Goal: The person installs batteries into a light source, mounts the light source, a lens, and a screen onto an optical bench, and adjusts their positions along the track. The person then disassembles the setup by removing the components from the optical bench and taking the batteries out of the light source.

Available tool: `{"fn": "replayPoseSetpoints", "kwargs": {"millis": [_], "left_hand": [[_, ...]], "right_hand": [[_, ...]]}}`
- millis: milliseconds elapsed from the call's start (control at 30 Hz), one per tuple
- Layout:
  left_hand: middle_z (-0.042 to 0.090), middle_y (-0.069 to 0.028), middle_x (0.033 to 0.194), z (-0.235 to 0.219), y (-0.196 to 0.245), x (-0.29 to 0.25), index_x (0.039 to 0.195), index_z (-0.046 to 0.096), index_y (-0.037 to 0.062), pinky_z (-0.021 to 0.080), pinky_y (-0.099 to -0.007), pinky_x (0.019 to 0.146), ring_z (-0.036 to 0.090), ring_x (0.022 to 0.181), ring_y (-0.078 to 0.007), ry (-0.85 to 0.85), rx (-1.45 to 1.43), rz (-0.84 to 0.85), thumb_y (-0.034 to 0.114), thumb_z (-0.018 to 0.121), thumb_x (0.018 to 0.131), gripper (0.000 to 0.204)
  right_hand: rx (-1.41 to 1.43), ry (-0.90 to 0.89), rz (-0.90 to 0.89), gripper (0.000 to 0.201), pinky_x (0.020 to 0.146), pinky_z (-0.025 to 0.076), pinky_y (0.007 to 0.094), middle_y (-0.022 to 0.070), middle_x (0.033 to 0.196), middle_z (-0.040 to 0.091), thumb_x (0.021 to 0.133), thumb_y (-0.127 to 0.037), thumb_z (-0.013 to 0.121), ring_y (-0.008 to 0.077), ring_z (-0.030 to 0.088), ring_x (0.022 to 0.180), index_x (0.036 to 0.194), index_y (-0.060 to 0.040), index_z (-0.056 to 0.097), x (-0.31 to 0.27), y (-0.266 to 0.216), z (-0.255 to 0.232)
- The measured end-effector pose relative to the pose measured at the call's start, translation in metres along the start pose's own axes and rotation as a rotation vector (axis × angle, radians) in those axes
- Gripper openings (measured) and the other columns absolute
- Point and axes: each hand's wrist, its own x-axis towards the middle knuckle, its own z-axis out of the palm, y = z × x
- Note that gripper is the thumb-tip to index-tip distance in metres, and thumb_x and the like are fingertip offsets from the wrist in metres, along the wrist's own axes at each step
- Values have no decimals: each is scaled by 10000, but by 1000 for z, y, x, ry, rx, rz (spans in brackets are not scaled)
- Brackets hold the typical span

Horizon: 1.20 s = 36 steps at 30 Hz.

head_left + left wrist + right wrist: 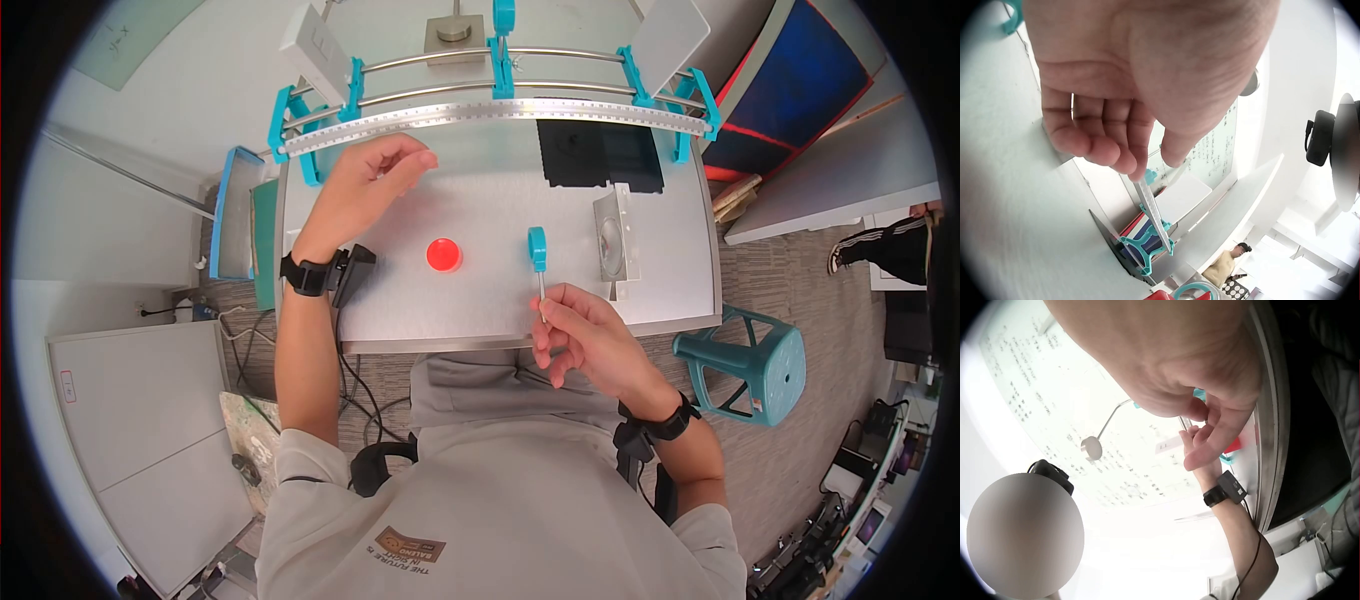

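Observation:
My right hand pinches the thin metal rod of a small teal holder between thumb and fingers, near the table's front edge. The teal ring end points away from me. My left hand is over the left part of the table, just in front of a long ruler. Its fingers are loosely bent with nothing between them, as the left wrist view also shows. A round red object sits between the hands. Right of the teal holder is a clear lens in a pale frame.
Across the table's far side runs a two-rod metal rail with teal brackets and two white panels. A black sheet lies at the right. A teal stool stands beside the table; cables hang at the left.

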Motion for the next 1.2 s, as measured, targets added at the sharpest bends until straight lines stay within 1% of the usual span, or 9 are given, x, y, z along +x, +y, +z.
{"fn": "replayPoseSetpoints", "kwargs": {"millis": [567, 833, 1200], "left_hand": [[554, 36, 766, 0, 0, 0, 997, 702, 29, 395, -229, 657, 484, 707, -62, -17, -6, 0, 182, 604, 1034, 185], [558, 41, 772, 1, -1, 0, 993, 704, 30, 391, -225, 652, 475, 700, -57, -14, -4, 11, 185, 610, 1033, 186], [555, 42, 768, 1, 1, -1, 995, 706, 25, 388, -227, 647, 472, 700, -53, -10, 7, 10, 189, 610, 1037, 195]], "right_hand": [[-1, -3, 1, 351, 556, 555, 292, 63, 901, 634, 1072, -302, 552, 159, 657, 757, 1226, 12, 531, 0, 0, 0], [-10, 3, 10, 342, 557, 554, 306, 67, 923, 640, 1072, -291, 550, 164, 658, 761, 1227, 12, 525, 1, -1, 1], [-8, -1, 12, 341, 552, 553, 302, 67, 923, 640, 1073, -287, 549, 162, 657, 757, 1237, 11, 525, 2, 0, 0]]}}
